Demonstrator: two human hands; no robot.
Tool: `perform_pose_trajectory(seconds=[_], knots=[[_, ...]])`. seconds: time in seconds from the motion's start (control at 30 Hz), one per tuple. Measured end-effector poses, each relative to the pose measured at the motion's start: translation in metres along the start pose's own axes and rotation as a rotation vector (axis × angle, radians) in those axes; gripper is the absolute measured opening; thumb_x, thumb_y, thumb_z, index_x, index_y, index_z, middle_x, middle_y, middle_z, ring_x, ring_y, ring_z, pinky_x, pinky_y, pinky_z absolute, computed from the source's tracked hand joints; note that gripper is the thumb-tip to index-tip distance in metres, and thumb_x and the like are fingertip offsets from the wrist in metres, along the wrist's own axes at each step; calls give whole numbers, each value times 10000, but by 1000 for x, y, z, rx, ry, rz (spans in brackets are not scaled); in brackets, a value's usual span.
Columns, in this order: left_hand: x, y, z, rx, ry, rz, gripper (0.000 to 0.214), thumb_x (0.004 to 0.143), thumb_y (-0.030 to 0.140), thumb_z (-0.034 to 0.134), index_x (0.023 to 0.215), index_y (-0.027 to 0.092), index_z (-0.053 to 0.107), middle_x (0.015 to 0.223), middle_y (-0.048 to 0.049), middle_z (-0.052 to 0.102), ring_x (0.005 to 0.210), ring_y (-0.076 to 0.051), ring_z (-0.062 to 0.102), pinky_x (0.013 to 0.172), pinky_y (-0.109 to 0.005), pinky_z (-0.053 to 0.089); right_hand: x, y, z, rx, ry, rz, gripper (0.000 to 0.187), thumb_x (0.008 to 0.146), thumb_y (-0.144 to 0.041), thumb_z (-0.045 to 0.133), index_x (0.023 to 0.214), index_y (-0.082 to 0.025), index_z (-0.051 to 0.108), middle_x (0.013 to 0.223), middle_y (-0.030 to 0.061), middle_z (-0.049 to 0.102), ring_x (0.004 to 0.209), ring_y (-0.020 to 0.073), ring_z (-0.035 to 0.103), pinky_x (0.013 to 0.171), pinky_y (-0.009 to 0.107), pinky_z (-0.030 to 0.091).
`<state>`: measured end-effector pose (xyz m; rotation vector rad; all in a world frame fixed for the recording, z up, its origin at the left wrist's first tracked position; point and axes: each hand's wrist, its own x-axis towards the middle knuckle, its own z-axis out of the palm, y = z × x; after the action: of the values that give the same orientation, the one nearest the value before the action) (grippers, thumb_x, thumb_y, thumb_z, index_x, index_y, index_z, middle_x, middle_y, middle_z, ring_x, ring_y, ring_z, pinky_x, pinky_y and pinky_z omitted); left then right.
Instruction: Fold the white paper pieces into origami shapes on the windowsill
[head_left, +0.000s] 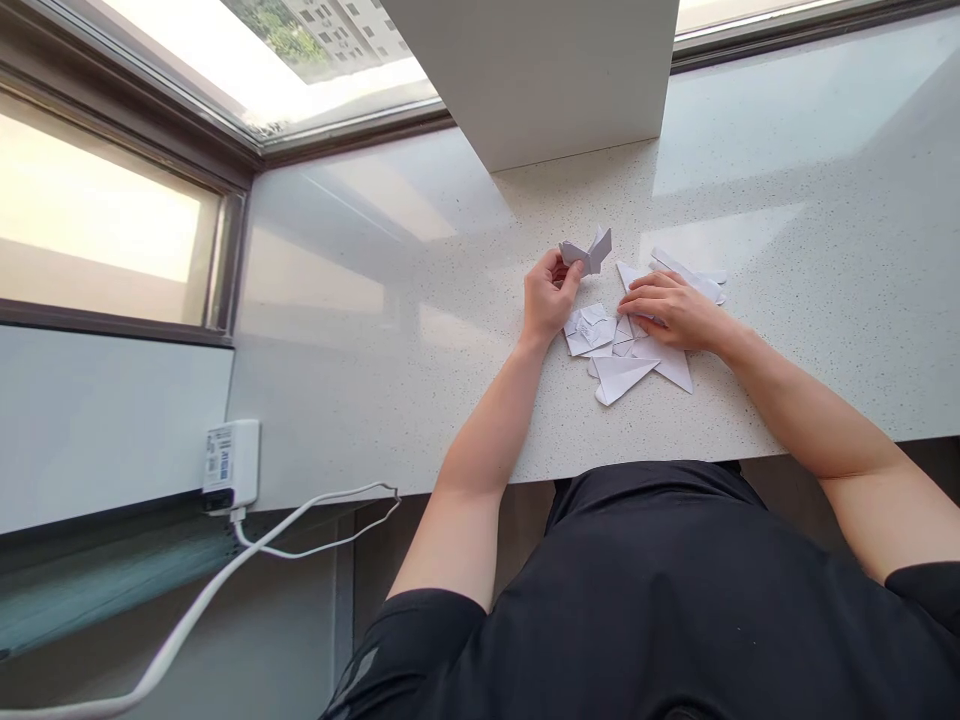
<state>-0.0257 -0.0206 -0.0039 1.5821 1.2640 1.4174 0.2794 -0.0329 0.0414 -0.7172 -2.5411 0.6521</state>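
My left hand (547, 298) is raised a little above the white speckled counter (420, 350) and pinches a small folded paper figure (587, 252) with two upturned flaps. My right hand (667, 310) lies on a heap of folded white paper shapes (637, 368), its fingers curled down on a flat piece. A crumpled printed scrap (590, 328) sits between the two hands. A pointed triangular fold (621, 377) lies nearest the counter's front edge.
A white pillar (540, 70) stands at the back of the counter against the window frame (247, 140). More paper strips (694, 275) lie behind my right hand. A white charger (231, 465) with a trailing cable (300, 530) hangs at the left below the counter.
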Motion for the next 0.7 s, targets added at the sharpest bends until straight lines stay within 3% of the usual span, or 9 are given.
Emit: perform_pose_trajectory(seconds=[0.17,0.3,0.5,0.7], knots=[[0,0,1,-3,0,5,727,1081,975,792,1203,261,856,1144,-105,907,1059,-263,890,970,-398,736,-2,7,-3,-40,69,152,445,1223,-345,601,1537,-269,907,1383,188,901,1390,464,773,1253,731,584],[0,-1,2,-1,-9,-1,717,1091,966,785,1211,262,847,1155,-112,902,1103,-280,892,1004,-420,742,-4,10,-8,-62,91,225,426,1187,-335,600,1459,-284,925,1265,188,883,1319,475,753,1196,732,588],[0,0,0,4,-29,-1,650,1127,905,791,1232,264,833,1184,-117,893,1180,-293,892,1053,-428,741,-5,9,-15,-60,54,230,373,1077,-298,689,1338,-289,957,1239,190,851,1271,487,713,1174,747,579],[-1,3,0,0,-19,-10,702,1081,954,812,1207,266,864,1149,-112,903,1107,-283,892,1006,-432,748,-6,7,-21,-53,-6,217,307,1040,-326,748,1286,-274,924,1314,194,824,1305,493,709,1210,752,554]])
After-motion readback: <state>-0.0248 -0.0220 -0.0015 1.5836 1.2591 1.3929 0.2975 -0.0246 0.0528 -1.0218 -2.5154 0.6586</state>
